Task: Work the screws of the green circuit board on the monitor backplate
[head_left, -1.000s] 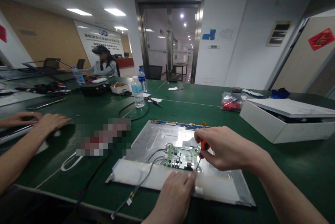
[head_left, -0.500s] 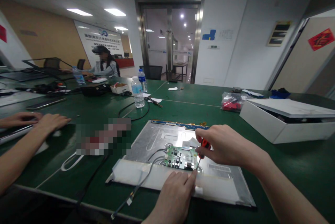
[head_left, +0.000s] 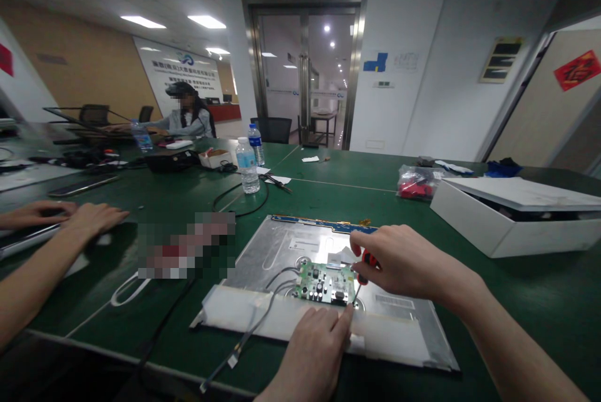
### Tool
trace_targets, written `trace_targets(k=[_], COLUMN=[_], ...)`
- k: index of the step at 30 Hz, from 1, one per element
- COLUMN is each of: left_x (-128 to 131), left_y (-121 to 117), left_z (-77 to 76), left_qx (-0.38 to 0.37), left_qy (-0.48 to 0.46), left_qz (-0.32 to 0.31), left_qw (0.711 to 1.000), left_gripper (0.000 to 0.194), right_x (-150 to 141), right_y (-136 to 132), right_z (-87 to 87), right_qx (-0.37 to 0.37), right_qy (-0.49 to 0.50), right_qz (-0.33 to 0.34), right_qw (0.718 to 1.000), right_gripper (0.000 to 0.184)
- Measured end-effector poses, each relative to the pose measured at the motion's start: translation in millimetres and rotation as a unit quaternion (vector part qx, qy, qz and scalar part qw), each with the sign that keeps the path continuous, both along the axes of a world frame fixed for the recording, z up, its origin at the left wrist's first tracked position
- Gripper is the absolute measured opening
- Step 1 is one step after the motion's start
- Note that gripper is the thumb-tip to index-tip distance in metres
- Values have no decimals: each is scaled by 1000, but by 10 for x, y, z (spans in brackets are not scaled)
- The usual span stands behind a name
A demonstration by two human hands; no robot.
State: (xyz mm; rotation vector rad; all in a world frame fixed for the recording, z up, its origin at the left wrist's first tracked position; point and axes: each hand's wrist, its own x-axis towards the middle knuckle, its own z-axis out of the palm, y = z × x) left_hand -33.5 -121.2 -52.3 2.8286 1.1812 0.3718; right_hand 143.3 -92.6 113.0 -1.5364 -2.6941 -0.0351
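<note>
My right hand (head_left: 392,261) is closed around a red and black screwdriver (head_left: 369,261), which slants down with its thin shaft reaching the lower right corner of a green circuit board (head_left: 323,283). The board sits on the metal back of a flat display panel (head_left: 253,267) lying on the table. My left hand (head_left: 319,342) rests over the white strip (head_left: 235,308) on the panel's near edge. Its index finger is stretched out to the screwdriver's tip, and the other fingers are partly bent. Grey cables (head_left: 267,311) run from the board's left side over the near edge.
The green table (head_left: 347,192) carries a white box (head_left: 498,220) at right and a bagged red item (head_left: 417,184). Water bottles (head_left: 247,167) and pliers (head_left: 278,184) lie beyond the panel. At left are another person's hands (head_left: 91,220); a seated person (head_left: 188,117) is farther back.
My hands, the screwdriver and the panel look almost unmoved. Across the table, the seated person's arm has shifted left.
</note>
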Motion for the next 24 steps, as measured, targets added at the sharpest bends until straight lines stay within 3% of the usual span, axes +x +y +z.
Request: trace_targets(k=[8, 12, 17, 24], left_x=[12, 8, 3, 7], left_y=[-7, 0, 0, -2], left_z=[42, 36, 29, 50], left_qx=[-10, -9, -10, -22], left_qy=[-8, -7, -3, 10], left_qz=[2, 1, 0, -5], left_qw=[1000, 1000, 1000, 1000], left_gripper=[44, 43, 45, 46], right_x=[50, 46, 13, 33], right_y=[-18, -9, 21, 7], right_z=[-10, 0, 22, -6], right_qx=[-8, -3, -27, 5], right_qy=[42, 30, 6, 21], right_qz=[38, 15, -15, -8], right_qw=[998, 999, 1000, 1000], right_gripper=[21, 23, 51, 17])
